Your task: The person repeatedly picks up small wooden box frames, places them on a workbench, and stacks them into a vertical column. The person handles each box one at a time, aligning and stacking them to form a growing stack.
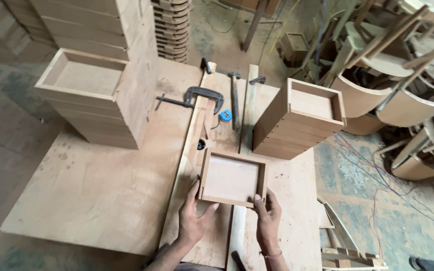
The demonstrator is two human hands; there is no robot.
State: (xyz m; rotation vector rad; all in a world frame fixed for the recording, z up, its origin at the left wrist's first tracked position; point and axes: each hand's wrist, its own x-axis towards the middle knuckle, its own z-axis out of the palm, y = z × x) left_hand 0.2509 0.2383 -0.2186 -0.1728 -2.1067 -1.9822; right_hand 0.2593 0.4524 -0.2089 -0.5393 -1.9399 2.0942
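A broad plywood worktop (101,190) fills the middle of a dusty workshop; a tall stack of wooden trays (96,75) stands at its far left and a shorter stack (297,120) at its far right; between them lie a C-clamp (197,98), a hammer (234,98) and a blue tape measure (225,115); curved wooden chair parts (393,85) are heaped on the concrete floor to the right. Both forearms reach up from the near edge; the left hand (194,218) and right hand (268,218) meet at a shallow wooden tray (232,178) lying open side up on the worktop's centre planks; the left fingers (209,208) curl round its near left corner, thumb along the side wall; the right fingers (258,199) clasp the near right corner; both hands are closed on the tray's near edge.
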